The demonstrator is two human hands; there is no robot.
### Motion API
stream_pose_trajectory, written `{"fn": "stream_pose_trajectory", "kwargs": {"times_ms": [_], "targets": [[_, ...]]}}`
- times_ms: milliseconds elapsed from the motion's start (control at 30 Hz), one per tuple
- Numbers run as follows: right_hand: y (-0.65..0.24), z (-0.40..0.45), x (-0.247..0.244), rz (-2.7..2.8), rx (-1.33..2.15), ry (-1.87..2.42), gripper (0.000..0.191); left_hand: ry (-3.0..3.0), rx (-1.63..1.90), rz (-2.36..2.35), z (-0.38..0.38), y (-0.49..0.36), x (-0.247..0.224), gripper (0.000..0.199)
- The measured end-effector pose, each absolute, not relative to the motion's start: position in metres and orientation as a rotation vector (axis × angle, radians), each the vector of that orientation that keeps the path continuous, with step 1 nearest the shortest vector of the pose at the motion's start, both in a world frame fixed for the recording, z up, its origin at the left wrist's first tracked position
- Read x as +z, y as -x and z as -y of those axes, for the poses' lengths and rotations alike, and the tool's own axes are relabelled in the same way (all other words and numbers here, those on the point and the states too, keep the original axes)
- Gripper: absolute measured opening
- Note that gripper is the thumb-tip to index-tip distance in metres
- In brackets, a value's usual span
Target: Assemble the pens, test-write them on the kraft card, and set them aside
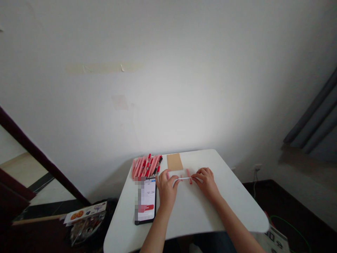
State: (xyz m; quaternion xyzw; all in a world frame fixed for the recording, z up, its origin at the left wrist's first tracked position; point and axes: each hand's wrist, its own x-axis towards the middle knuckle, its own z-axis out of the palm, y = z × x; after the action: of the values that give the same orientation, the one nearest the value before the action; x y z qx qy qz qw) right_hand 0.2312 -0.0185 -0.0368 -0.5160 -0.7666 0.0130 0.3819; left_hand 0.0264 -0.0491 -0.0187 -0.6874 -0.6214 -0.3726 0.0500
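1. White rod (pixel 183 178) is the thing in hand, stretched left to right between the fingertips, over the middle of the counter (pixel 195 219).
2. Left hand (pixel 167 188): thumb and fingers pinch the rod's left end. Right hand (pixel 207 182): thumb and fingertips look closed on its right end, though the detail there is small.
3. A light pinch at each end seems best, with both ends level and in line; pressing inward too hard could bow so thin a piece.
4. Just beside the right fingertips is a pink piece (pixel 188 172), lying roughly across the rod's line; what it belongs to is too small to tell. Slow, small finger moves should avoid nudging it.
5. Farther off, a tan card (pixel 174 162) lies flat near the counter's far edge.
6. At the far left, a pile of pens (pixel 147 166), pink, red and black, lies bunched together. Nearer, a phone (pixel 150 196) lies just left of the left hand, so turning with the wrist rather than the elbow would probably spare it a knock.
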Motion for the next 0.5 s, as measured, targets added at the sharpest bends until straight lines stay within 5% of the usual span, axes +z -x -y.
{"fn": "stream_pose_trajectory", "kwargs": {"times_ms": [500], "targets": [[-0.2337, 0.0151, -0.0431, 1.871, 0.107, 1.378, 0.021, 1.805, -1.166, 1.883, 0.0464, -0.0231, -0.0215, 0.014]]}}
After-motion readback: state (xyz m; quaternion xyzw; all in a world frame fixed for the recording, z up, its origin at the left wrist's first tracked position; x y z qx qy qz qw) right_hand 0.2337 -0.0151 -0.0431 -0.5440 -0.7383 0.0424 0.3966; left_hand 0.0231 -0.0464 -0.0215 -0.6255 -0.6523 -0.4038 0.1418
